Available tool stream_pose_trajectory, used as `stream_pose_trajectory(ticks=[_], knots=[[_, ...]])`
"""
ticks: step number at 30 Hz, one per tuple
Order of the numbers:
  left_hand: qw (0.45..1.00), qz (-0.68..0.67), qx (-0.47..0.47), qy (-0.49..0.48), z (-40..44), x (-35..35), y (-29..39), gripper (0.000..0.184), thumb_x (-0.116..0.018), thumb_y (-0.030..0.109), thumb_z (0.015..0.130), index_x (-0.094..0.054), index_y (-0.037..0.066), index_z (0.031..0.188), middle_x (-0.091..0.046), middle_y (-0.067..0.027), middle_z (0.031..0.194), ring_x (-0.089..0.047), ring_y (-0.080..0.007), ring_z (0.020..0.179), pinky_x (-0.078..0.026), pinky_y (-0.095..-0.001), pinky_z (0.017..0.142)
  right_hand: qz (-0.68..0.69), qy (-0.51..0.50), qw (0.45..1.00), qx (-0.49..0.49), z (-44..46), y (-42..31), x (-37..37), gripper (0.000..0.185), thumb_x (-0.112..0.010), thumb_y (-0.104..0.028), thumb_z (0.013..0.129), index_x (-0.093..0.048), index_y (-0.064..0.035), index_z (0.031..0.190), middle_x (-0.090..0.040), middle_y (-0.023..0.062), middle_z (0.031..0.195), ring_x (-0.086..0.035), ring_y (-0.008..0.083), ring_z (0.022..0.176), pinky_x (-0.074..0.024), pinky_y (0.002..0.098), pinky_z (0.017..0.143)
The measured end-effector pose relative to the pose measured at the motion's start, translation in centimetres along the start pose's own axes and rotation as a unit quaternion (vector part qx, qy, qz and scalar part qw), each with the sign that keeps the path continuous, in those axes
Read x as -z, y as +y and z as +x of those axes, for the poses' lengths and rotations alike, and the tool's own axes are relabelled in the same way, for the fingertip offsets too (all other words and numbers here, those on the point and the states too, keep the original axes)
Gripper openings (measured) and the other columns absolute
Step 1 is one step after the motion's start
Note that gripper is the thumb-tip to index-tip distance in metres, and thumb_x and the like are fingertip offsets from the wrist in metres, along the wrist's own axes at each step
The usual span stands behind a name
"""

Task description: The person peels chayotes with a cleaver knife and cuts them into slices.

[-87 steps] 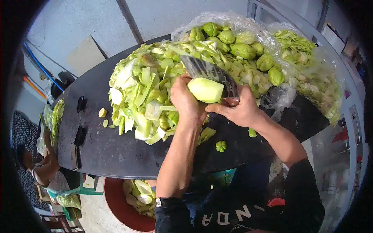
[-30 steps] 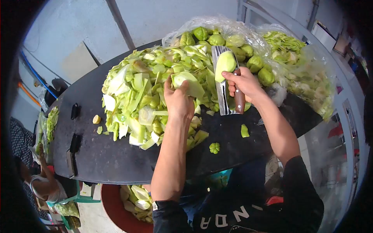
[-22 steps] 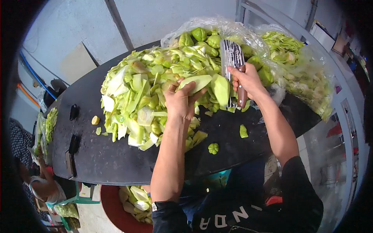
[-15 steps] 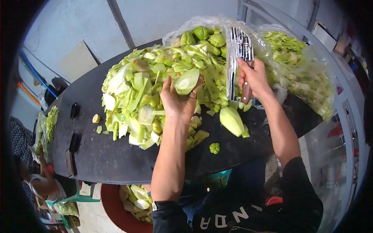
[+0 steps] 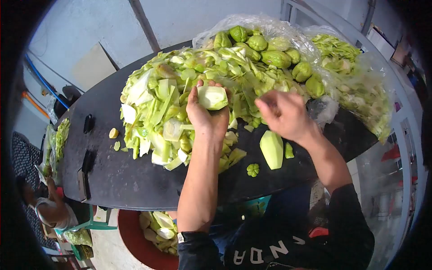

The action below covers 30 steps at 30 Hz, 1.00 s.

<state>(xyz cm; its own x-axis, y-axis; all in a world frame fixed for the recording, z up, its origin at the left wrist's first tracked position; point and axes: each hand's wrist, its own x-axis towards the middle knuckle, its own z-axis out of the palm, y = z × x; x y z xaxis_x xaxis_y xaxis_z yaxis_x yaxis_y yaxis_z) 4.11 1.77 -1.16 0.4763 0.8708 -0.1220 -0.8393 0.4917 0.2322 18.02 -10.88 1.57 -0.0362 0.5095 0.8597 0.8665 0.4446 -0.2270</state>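
My left hand (image 5: pixel 206 112), palm up, is closed around a peeled chayote (image 5: pixel 213 97) with a pale cut face. Just to the right, my right hand (image 5: pixel 288 116) is a blurred fist. It was around a knife handle a moment ago; the blade barely shows now, and no knife lies on the table nearby. Between the hands and behind them spreads a heap of green peelings and slices (image 5: pixel 157 108). Below my right hand a peeled chayote (image 5: pixel 272 150) rests on the dark table (image 5: pixel 180 191), beside a small green piece (image 5: pixel 289 150) and a cut-off end (image 5: pixel 253 169).
Whole chayotes (image 5: pixel 275 59) spill from a clear plastic bag at the back. Another bag of cut strips (image 5: pixel 360 90) sits at the right. Dark-handled tools (image 5: pixel 84 173) lie at the left edge. Below is a red tub (image 5: pixel 135 238); another person (image 5: pixel 56 211) sits at lower left.
The wide knife blade, upright in my right hand before, no longer shows clearly. My right hand has dropped and swung toward the left one. The chayote in my left hand has turned.
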Motion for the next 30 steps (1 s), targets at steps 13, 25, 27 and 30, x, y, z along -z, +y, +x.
stream_pose_trajectory(ticks=[13, 25, 27, 30], knots=[[0.985, 0.156, -0.072, 0.023, 1.2, 1.5, 0.1, 0.036, -0.044, 0.020, 0.098, -0.048, 0.011, 0.132, -0.063, -0.0121, 0.100, -0.064, -0.0283, 0.084, -0.054, -0.0394, 0.077, -0.194, -0.034, 0.948, 0.249, -0.4, -1.7, -1.2, 0.010, -0.063, -0.013, 0.071, -0.056, -0.0070, 0.075, -0.044, -0.0004, 0.064, -0.052, 0.0119, 0.055, -0.0443, 0.0251, 0.047], [0.995, 0.028, -0.089, 0.021, -0.7, -1.1, -0.2, 0.022, -0.044, 0.017, 0.094, -0.050, 0.009, 0.114, -0.058, -0.0098, 0.113, -0.056, -0.0253, 0.108, -0.045, -0.0445, 0.097, -0.237, -0.069, 0.963, 0.109, -0.5, 2.3, -0.5, 0.008, -0.063, -0.009, 0.077, -0.056, -0.0072, 0.080, -0.053, 0.0037, 0.066, -0.061, 0.0198, 0.059, -0.0499, 0.0321, 0.050], [0.998, 0.015, -0.024, -0.051, -0.6, 0.2, 0.4, 0.016, -0.046, 0.012, 0.091, -0.046, 0.011, 0.107, -0.058, -0.0115, 0.101, -0.059, -0.0303, 0.101, -0.049, -0.0481, 0.091, -0.218, -0.057, 0.959, 0.172, -0.3, 0.8, -0.7, 0.007, -0.063, -0.009, 0.075, -0.058, -0.0056, 0.078, -0.049, 0.0023, 0.066, -0.057, 0.0169, 0.057, -0.0480, 0.0301, 0.049], [0.995, -0.068, -0.032, -0.065, 0.3, 0.8, 0.2, 0.018, -0.045, 0.001, 0.088, -0.040, 0.017, 0.094, -0.055, -0.0114, 0.096, -0.060, -0.0319, 0.100, -0.054, -0.0584, 0.089, -0.212, -0.022, 0.947, 0.242, -0.3, -0.8, -1.6, 0.009, -0.062, -0.010, 0.069, -0.056, -0.0060, 0.075, -0.044, 0.0007, 0.065, -0.051, 0.0127, 0.056, -0.0448, 0.0252, 0.048]])
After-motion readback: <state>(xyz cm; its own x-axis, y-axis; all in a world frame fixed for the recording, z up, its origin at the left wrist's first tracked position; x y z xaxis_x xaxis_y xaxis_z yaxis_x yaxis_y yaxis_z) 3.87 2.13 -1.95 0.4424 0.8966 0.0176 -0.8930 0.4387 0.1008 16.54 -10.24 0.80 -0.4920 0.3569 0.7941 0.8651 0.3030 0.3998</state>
